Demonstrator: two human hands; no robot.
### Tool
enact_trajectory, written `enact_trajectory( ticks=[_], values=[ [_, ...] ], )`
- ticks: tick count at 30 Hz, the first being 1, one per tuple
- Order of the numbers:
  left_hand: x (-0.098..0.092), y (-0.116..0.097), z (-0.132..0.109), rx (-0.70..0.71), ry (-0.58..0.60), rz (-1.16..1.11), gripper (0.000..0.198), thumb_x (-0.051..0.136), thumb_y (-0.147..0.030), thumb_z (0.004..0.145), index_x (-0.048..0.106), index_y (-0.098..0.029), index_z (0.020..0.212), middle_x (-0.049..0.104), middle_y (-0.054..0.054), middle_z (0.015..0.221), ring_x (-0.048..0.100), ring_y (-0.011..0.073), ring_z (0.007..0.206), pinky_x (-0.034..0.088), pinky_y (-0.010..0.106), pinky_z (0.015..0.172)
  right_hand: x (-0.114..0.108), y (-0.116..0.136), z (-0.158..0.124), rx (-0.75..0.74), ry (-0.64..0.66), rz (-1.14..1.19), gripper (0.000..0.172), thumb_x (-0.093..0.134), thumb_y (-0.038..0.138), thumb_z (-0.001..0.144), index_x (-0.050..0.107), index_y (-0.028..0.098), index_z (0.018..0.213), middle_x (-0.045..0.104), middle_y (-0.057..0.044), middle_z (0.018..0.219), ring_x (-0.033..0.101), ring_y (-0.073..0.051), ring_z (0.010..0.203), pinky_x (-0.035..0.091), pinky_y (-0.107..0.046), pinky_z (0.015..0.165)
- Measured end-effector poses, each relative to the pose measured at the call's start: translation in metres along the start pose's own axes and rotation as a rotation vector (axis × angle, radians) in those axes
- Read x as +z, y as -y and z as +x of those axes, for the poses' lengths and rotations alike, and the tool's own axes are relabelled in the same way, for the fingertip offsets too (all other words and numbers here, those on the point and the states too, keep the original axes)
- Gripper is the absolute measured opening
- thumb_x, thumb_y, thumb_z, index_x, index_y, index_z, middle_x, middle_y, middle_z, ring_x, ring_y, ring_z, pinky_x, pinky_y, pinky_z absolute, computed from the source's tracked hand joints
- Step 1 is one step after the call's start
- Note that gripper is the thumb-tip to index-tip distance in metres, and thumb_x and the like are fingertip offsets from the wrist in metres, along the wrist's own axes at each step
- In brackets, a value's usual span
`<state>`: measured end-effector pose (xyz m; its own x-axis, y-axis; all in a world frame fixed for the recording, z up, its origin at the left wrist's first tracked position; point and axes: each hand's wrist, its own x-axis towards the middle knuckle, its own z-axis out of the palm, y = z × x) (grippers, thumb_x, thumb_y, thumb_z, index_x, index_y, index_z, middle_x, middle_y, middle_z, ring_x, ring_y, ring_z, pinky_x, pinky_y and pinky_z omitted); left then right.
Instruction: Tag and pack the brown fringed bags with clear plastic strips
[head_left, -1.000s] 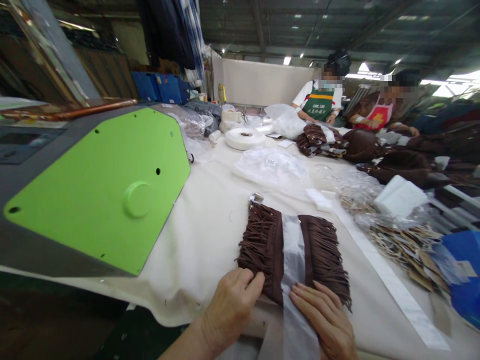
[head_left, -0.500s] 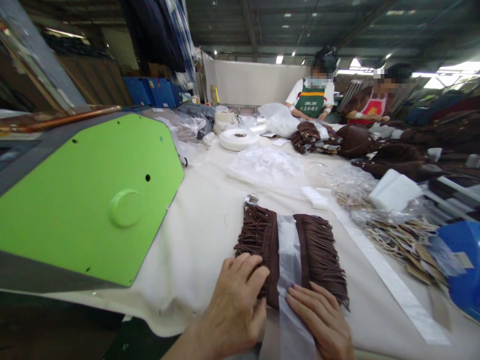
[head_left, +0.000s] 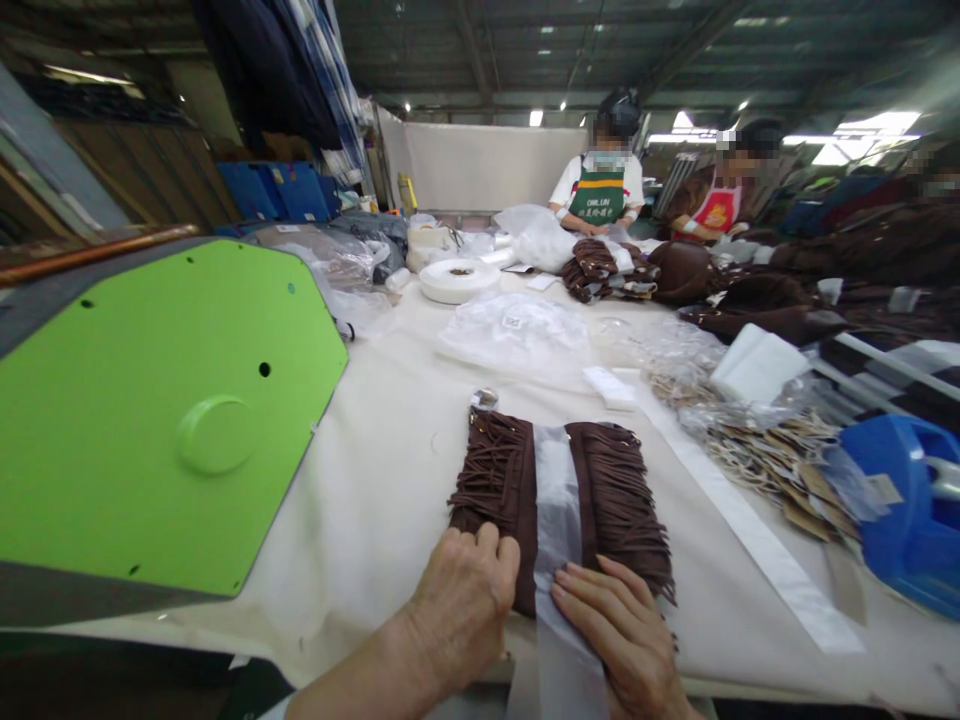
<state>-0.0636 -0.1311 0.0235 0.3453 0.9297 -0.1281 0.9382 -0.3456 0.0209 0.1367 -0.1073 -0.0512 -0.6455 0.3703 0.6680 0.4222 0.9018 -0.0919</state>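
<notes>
Dark brown fringed soft-material piece: lies near the near edge of the cream cloth-covered desk (head_left: 382,480), fringes (head_left: 491,465) spread to both sides.
Translucent whitish flat strip: runs along the middle of the piece (head_left: 559,500) and past the desk's near edge.
Right hand (head_left: 619,625): laid flat, fingers extended over the strip; light, even pressure would probably limit wrinkles.
Left hand (head_left: 472,585): curled at the piece's near left corner; whether it pinches the brown material, I cannot tell.
Good handling: strip centred and straight, fringe strands clear of it, piece steadied without dragging.
Hidden: left thumb and fingertips, the piece's underside.
Cut off: strip's lower end, by the bottom border.
Hard to make out: small shiny silvery wrapped bit (head_left: 485,399) at the piece's far left corner.
</notes>
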Motion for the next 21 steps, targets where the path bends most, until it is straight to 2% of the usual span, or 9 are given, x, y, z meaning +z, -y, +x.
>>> enact_trajectory(
  ticks=[6, 11, 15, 17, 19, 21],
  values=[
    [-0.002, 0.012, -0.013, -0.112, 0.081, 0.01, 0.029, 0.038, -0.001, 0.068, 0.058, -0.015, 0.084, 0.062, 0.011, 0.079, 0.062, 0.0263, 0.072, 0.05, 0.042, 0.065, -0.004, 0.002, 0.007, 0.011, -0.002, 0.006, 0.033, 0.036, 0.019, 0.085, 0.061, 0.016, 0.107, 0.071, -0.007, 0.096, 0.063, -0.019, 0.098, 0.038, -0.035, 0.093],
    [-0.006, 0.028, -0.023, -0.212, 0.212, 0.045, 0.035, 0.033, 0.001, 0.072, 0.06, -0.017, 0.085, 0.065, 0.01, 0.079, 0.065, 0.0262, 0.075, 0.051, 0.042, 0.069, -0.003, 0.003, 0.007, 0.014, -0.033, 0.021, 0.034, 0.033, 0.017, 0.087, 0.062, 0.014, 0.104, 0.072, -0.007, 0.095, 0.063, -0.018, 0.098, 0.034, -0.035, 0.096],
    [-0.008, 0.048, -0.034, -0.293, 0.34, 0.082, 0.033, 0.032, -0.002, 0.075, 0.063, -0.014, 0.081, 0.067, 0.012, 0.079, 0.066, 0.0279, 0.078, 0.05, 0.043, 0.071, -0.002, 0.002, 0.007, 0.014, -0.053, 0.021, 0.035, 0.031, 0.018, 0.089, 0.062, 0.014, 0.103, 0.072, -0.007, 0.094, 0.063, -0.017, 0.098, 0.034, -0.035, 0.096],
    [-0.01, 0.059, -0.04, -0.369, 0.362, 0.138, 0.034, 0.031, -0.002, 0.077, 0.063, -0.013, 0.079, 0.067, 0.013, 0.079, 0.066, 0.0274, 0.078, 0.049, 0.042, 0.072, -0.002, 0.002, 0.006, 0.015, -0.054, 0.018, 0.035, 0.031, 0.02, 0.091, 0.062, 0.014, 0.103, 0.072, -0.007, 0.093, 0.064, -0.017, 0.097, 0.035, -0.034, 0.095],
    [-0.013, 0.066, -0.041, -0.42, 0.26, 0.13, 0.032, 0.03, -0.005, 0.079, 0.061, -0.014, 0.08, 0.065, 0.011, 0.08, 0.065, 0.0252, 0.077, 0.049, 0.04, 0.071, -0.002, 0.002, 0.006, 0.014, -0.057, 0.011, 0.034, 0.032, 0.021, 0.092, 0.062, 0.014, 0.103, 0.072, -0.007, 0.093, 0.064, -0.017, 0.096, 0.036, -0.034, 0.094],
    [-0.016, 0.063, -0.033, -0.341, 0.021, -0.004, 0.026, 0.034, -0.013, 0.083, 0.06, -0.017, 0.086, 0.064, 0.009, 0.087, 0.062, 0.023, 0.084, 0.048, 0.038, 0.075, -0.001, 0.002, 0.006, 0.015, -0.052, -0.004, 0.033, 0.032, 0.023, 0.092, 0.062, 0.014, 0.104, 0.072, -0.007, 0.093, 0.064, -0.017, 0.096, 0.037, -0.034, 0.094]
  ],
)
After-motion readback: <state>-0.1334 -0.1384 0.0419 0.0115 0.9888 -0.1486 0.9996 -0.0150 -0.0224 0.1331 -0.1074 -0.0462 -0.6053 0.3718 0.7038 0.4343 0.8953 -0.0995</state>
